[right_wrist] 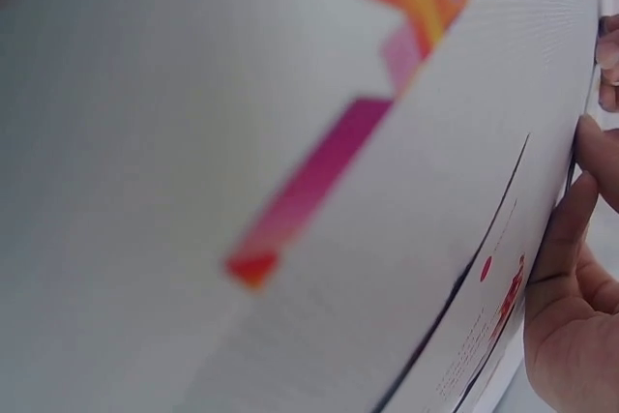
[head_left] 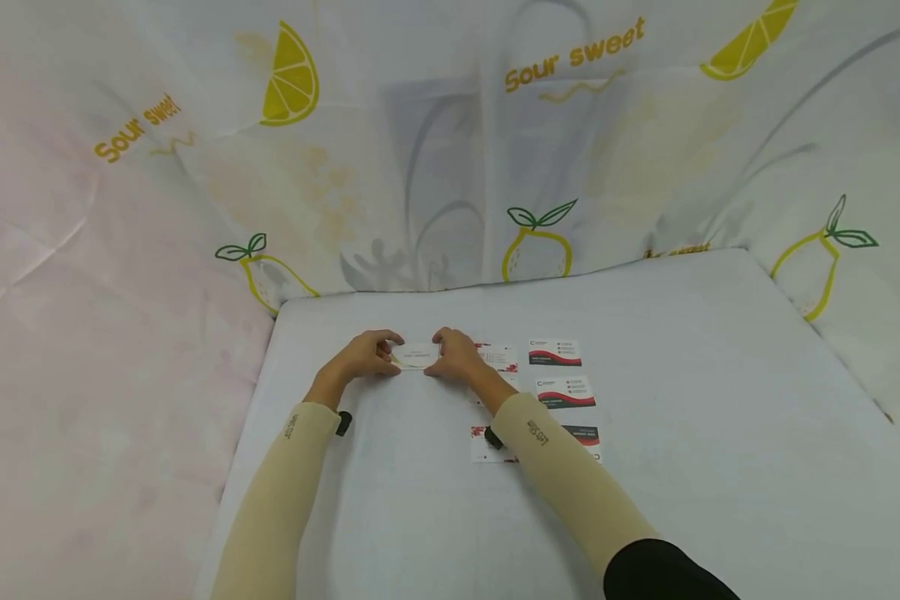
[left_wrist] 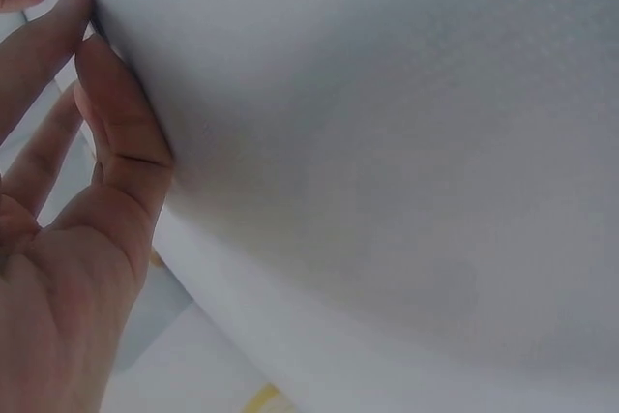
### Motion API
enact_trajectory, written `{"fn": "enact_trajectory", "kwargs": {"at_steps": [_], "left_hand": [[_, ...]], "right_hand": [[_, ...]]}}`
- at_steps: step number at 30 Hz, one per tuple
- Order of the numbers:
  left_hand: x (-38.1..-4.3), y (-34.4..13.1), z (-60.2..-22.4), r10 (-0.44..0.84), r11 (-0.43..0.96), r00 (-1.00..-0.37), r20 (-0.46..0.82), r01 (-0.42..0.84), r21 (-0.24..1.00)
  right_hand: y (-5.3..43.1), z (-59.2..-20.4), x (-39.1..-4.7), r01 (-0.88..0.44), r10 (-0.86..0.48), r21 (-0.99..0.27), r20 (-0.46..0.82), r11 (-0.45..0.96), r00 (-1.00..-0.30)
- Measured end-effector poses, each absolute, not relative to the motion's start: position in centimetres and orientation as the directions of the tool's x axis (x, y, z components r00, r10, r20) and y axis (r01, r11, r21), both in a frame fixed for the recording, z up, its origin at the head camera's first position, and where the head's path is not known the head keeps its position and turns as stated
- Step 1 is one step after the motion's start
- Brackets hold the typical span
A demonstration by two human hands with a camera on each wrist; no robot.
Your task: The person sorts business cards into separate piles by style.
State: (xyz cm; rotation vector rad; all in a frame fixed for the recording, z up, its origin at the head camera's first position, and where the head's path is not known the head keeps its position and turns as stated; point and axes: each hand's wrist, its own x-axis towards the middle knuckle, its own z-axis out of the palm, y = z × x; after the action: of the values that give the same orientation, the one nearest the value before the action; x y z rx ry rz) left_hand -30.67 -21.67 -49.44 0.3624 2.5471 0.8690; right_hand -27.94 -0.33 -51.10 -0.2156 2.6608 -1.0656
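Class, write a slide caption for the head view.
Left hand and right hand grip opposite ends of a pale card, red-patterned cards lying to its right on a white table.

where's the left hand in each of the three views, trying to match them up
Head: left hand just left of centre, at the left end of the pale card.
Left wrist: large, along the left edge.
Right wrist: only fingers, at the right edge, upper part.
Shared landmark: right hand, right of the card in head, top left corner in left wrist, right edge in right wrist.
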Motion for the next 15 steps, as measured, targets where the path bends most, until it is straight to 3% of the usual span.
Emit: {"fn": "enact_trajectory", "kwargs": {"at_steps": [15], "left_hand": [[-30.68, -21.9, -49.8, 0.373, 0.763, -0.877, -0.303, 0.105, 0.638]], "right_hand": [[-0.31, -51.61, -28.19, -0.02, -0.238, -0.713, -0.207, 0.701, -0.949]]}}
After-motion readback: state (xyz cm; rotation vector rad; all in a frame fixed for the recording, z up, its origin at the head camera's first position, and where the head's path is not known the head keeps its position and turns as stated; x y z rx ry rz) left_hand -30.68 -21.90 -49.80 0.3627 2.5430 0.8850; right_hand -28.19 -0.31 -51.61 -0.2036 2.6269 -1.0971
